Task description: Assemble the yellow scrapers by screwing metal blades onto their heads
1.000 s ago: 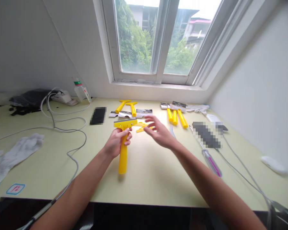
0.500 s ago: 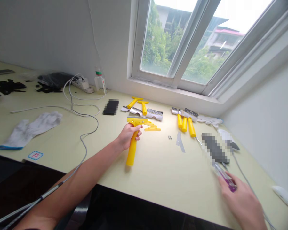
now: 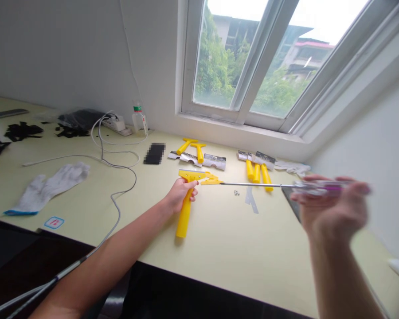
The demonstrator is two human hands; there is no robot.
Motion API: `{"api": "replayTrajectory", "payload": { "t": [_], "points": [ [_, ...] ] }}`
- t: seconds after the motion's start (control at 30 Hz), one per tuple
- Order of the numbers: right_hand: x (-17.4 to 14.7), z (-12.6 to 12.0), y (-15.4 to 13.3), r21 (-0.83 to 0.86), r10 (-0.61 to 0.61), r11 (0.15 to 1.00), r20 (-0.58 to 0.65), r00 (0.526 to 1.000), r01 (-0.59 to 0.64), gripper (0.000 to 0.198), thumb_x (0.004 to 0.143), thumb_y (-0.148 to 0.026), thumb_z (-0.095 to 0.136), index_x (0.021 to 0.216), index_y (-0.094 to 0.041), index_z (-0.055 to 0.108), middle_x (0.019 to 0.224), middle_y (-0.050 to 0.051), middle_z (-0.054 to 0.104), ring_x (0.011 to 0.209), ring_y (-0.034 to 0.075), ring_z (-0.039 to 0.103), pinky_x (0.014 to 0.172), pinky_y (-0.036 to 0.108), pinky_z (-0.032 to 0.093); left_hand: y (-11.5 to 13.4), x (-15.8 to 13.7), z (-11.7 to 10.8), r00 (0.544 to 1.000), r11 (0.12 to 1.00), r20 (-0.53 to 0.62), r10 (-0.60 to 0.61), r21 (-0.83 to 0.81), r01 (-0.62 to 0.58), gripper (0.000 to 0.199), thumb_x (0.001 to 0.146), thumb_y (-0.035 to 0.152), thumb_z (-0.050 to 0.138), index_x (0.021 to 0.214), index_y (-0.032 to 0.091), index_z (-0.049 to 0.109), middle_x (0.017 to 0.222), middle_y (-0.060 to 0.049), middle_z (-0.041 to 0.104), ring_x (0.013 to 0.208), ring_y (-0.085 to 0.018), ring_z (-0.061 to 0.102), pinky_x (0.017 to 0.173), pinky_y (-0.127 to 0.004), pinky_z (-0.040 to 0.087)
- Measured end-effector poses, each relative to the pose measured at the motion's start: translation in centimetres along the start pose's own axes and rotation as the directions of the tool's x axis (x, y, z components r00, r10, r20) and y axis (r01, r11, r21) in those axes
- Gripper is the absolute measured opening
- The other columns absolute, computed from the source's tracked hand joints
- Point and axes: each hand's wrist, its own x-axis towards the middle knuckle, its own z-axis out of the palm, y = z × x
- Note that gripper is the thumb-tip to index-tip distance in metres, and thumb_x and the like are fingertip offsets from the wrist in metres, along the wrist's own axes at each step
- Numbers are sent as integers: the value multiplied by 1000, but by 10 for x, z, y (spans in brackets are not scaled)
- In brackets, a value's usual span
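Note:
Near the middle of the table, my left hand is wrapped around the neck of a yellow scraper, whose head points away from me. Just right of that head lie small yellow plastic pieces. My right hand, blurred, is raised on the right and closed on the clear-and-purple handle of a screwdriver. Its long shaft points left, and the tip appears near the yellow pieces; contact is unclear. Below the shaft are small screws and thin flat blades.
Yellow handles and printed cards lie at the back, with more handles to the right. A white glove, cables and a bottle occupy the left. A dark, partly hidden object lies behind my right hand.
My right hand has lifted the screwdriver from the right side and swung it up and left, so its shaft now lies across the view. My left hand still grips the scraper.

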Motion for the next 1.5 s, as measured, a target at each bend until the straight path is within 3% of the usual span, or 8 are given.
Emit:
{"api": "replayTrajectory", "payload": {
  "t": [0.03, 0.1, 0.23, 0.37, 1.37, 1.5],
  "points": [
    [-1, 16, 19, 7, 41, 999, 91, 995, -41, 40, 79, -57, 64, 96, -25, 48, 75, 2, 69, 41, 18, 56, 36, 32, 46, -2, 1, 0, 1000, 1000, -13, -12, 16, 13, 6, 81, 10, 58, 86, 11, 54, 77, 0, 50, 49, -4, 46, 39, -15, 34],
    [-5, 35, 51, 67, 123, 989, 139, 983, -134, 38, 80, -56, 63, 94, -24, 46, 76, 4, 70, 41, 16, 55, 37, 32, 46, -5, 2, 0, 999, 998, -36, -39, 45, 40, 8, 81, 10, 59, 87, 11, 54, 79, -1, 51, 48, -4, 47, 39, -15, 35],
    [-16, 29, 76, 120, 144, 979, 159, 977, -164, 33, 86, -51, 60, 95, -24, 44, 82, 4, 72, 46, 15, 57, 43, 30, 47, -10, 0, 5, 995, 991, -30, -91, 94, 94, 9, 81, 10, 60, 87, 12, 54, 79, -2, 53, 47, -5, 49, 38, -18, 38],
    [-19, 18, 75, 83, 135, 985, 171, 976, -151, 33, 88, -53, 57, 96, -24, 43, 82, 4, 71, 45, 14, 55, 43, 30, 46, -11, -1, 10, 993, 985, -48, -112, 127, 117, 6, 82, 9, 58, 86, 12, 54, 76, -2, 54, 46, -6, 50, 39, -19, 40],
    [-20, 19, 83, 17, 148, 988, 173, 974, -154, 37, 88, -56, 58, 97, -24, 43, 79, 1, 70, 46, 14, 59, 43, 31, 50, -10, -2, 9, 992, 984, -59, -107, 134, 114, 9, 80, 10, 62, 86, 12, 55, 69, 0, 54, 46, -7, 50, 39, -18, 39],
    [-24, 20, 82, -50, 93, 995, 175, 980, -85, 37, 88, -54, 59, 99, -24, 40, 77, 0, 68, 46, 15, 60, 43, 31, 51, -12, -2, 9, 993, 982, -74, -88, 161, 99, 11, 80, 9, 61, 88, 12, 55, 68, 1, 53, 45, -7, 50, 38, -18, 39]
  ]
}}
